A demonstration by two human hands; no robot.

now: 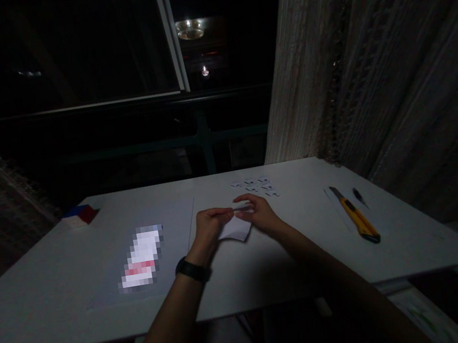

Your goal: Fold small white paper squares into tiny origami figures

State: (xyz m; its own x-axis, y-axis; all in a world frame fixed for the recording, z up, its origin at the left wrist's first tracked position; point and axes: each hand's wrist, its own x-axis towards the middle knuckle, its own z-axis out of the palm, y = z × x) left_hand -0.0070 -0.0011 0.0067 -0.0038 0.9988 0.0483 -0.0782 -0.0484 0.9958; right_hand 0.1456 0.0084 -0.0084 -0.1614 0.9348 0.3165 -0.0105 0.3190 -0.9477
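Observation:
Both my hands meet over the middle of a white table [55, 280] and hold a small piece of white paper [235, 229] between them. My left hand [207, 227], with a black watch on its wrist, pinches the paper's upper edge with closed fingers. My right hand [261, 212] grips the same edge from the right, its fingers curled. The paper hangs down towards the table below the fingers. The room is dim.
Several small white paper pieces [257, 185] lie just beyond my hands. A yellow utility knife [359, 218] and a small dark tool [360, 196] rest at the right. A blurred white card [142, 258] lies on a large sheet at the left. A red-and-blue block [80, 214] sits far left. Curtains flank the table.

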